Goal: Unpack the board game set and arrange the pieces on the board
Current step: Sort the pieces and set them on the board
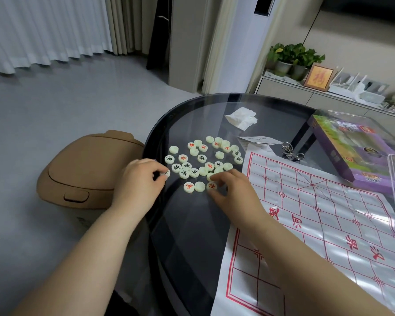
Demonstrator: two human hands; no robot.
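Head view, pieces: small round cream-white game pieces (201, 158), stamped with red or black characters, lie scattered loose on the left part of the round dark glass table (192, 224). Some lie blank side up.
Head view, board: a thin glossy white plastic board sheet (328, 213) printed with a red grid lies flat just to the right of the scatter, its near end hanging over the table edge. No piece is on it yet.
Left hand: the left hand (139, 179) pinches one edge piece (167, 173) between thumb and forefinger at the scatter's left side.
Right hand: the right hand (233, 190) has its fingers bent over the nearest discs and touching them. Whether it actually grips one cannot be told.
Handling, pieces: probably light, hard and smooth, so they will likely skate on the glass. They are best pinched across the rim.
Handling, board: limp and slick, likely to shift or crease if dragged, so set the discs down gently.
Other textures: a purple cardboard game box (351, 147) and a crumpled white tissue (241, 118) sit farther back on the glass.
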